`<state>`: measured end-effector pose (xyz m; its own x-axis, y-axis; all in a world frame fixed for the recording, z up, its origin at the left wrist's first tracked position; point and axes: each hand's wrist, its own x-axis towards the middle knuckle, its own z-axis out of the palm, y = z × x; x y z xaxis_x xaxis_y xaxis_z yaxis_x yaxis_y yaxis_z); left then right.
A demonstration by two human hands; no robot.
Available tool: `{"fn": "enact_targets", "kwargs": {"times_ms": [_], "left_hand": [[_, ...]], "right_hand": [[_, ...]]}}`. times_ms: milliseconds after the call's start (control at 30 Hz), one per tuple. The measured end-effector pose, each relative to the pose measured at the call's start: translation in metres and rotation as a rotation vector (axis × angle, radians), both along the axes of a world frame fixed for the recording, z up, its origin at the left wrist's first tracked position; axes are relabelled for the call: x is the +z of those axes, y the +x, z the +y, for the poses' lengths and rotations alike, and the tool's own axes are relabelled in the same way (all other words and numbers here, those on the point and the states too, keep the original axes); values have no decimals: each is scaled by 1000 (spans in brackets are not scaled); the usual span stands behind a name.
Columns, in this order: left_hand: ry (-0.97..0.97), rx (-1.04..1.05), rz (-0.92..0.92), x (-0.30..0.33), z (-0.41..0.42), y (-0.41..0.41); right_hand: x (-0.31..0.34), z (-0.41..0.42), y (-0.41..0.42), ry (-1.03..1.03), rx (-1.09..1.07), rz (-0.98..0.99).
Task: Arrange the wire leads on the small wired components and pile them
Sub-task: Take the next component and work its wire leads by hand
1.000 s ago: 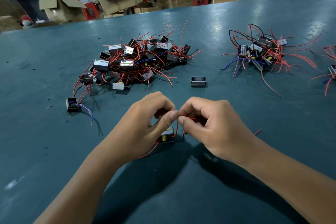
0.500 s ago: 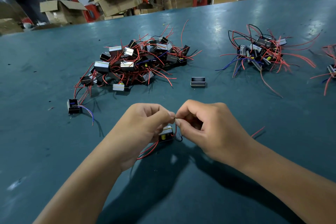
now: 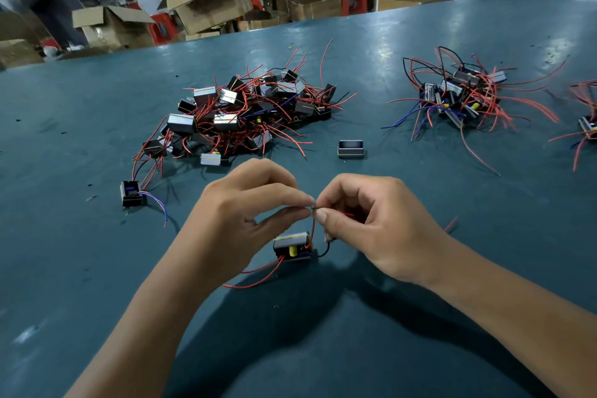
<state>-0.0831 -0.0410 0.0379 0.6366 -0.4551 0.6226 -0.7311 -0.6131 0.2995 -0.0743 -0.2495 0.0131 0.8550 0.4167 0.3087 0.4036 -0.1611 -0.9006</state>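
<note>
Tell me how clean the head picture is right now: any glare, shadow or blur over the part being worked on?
Head view: both hands and the component beneath them are sharp; the forearms' shadow darkens the table near the camera, not the component; pale glare streaks the far tabletop; the far edge bows from wide-angle distortion; background boxes are soft.

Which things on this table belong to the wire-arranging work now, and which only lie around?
In the job:
- left hand and right hand, pinching a red lead
- small component under the hands
- large pile, left
- smaller pile, right

Lying about:
- lone black component with blue wire
- wireless open case
- cardboard boxes behind the table
</note>
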Motion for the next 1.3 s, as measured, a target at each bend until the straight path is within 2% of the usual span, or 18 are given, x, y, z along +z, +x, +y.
{"fn": "enact_targets", "kwargs": {"times_ms": [367,600,933,1133,1300], "left_hand": [[83,-56,-70,-6,3,7],[79,-73,-32,-4,0,5],[-46,-19,261,-6,-12,-4],[-238,97,522,-11,-22,-6],[-283,116,578,-12,-22,-4]], "right_hand": [[2,-1,-1,3,58,23],[3,-2,-2,3,67,11],[0,-1,-3,-30,1,-73],[-2,3,-6,-56,-91,-114],[-2,4,-5,-74,-125,-109]]}}
